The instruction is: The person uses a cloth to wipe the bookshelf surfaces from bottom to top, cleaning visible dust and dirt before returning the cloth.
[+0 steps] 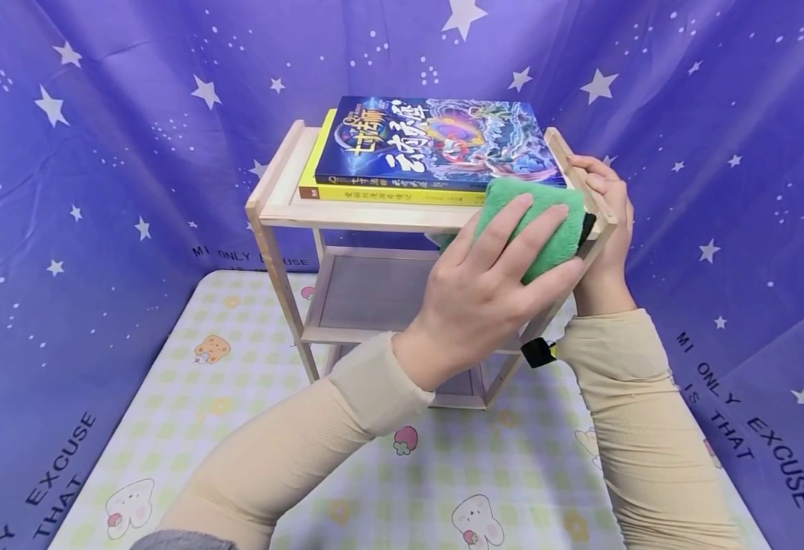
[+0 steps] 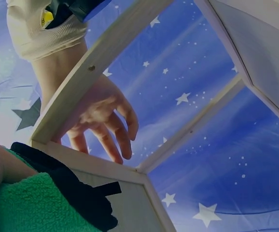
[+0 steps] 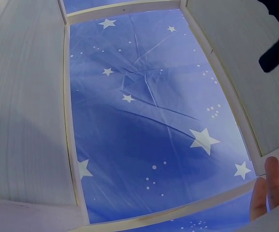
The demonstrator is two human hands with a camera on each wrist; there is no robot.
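Observation:
A light wooden shelf rack (image 1: pixel 357 218) stands upright, two stacked books lying flat on its top: a dark blue one (image 1: pixel 436 141) over a yellow one (image 1: pixel 374 195). My left hand (image 1: pixel 491 267) holds a fuzzy green cloth (image 1: pixel 529 229) against the front edge near the top's right corner. The cloth (image 2: pixel 38 208), with black material along its edge, also shows low in the left wrist view. My right hand (image 1: pixel 608 221) grips the rack's right side rail from outside, some fingers over it. From below, the left wrist view shows this right hand (image 2: pixel 96 116) beyond the post.
Lower grey-panelled shelves (image 1: pixel 374 290) sit below the top. A checked, cartoon-printed cloth (image 1: pixel 237 428) covers the table. Purple star-printed curtains (image 1: pixel 134 114) enclose the back and sides. A black piece (image 1: pixel 538 353) sits at the right sleeve.

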